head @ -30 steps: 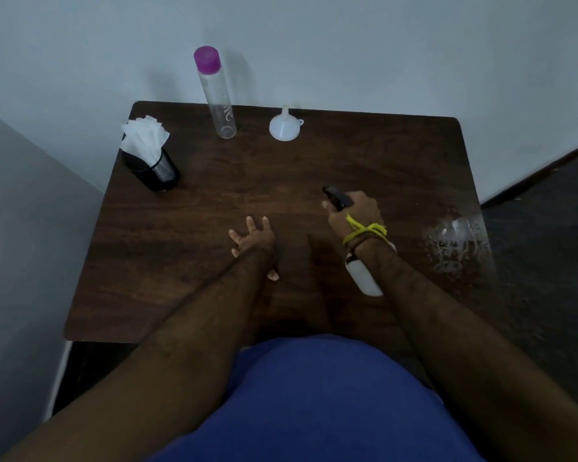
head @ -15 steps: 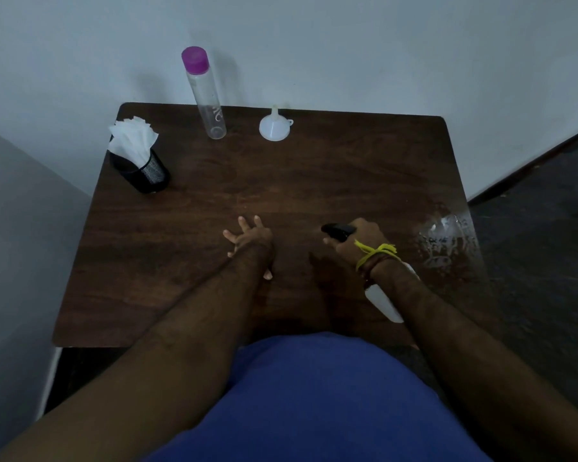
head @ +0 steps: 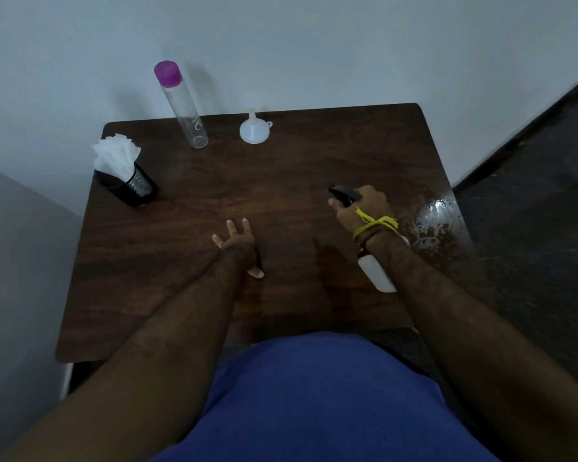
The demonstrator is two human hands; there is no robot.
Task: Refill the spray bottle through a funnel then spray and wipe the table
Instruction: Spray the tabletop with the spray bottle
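Right of centre: right hand [head: 359, 208] clenched round spray bottle [head: 376, 273], black nozzle poking out past the knuckles toward frame left, white body angled back under the wrist; yellow band [head: 374, 223] tied at that wrist. Centre: left hand [head: 239, 243] released, fingers spread, thumb splayed toward the lower frame, low over dark wooden table [head: 281, 181]; contact unclear. Far right edge of tabletop: glistening wet patch [head: 436, 218], just beside the spraying hand. Upper centre, near the wall: white funnel [head: 255, 128] standing mouth down. Left of it: clear bottle [head: 181, 103], pink cap, upright. Upper left: black mesh cup [head: 132, 188] stuffed with white tissues [head: 116, 156].
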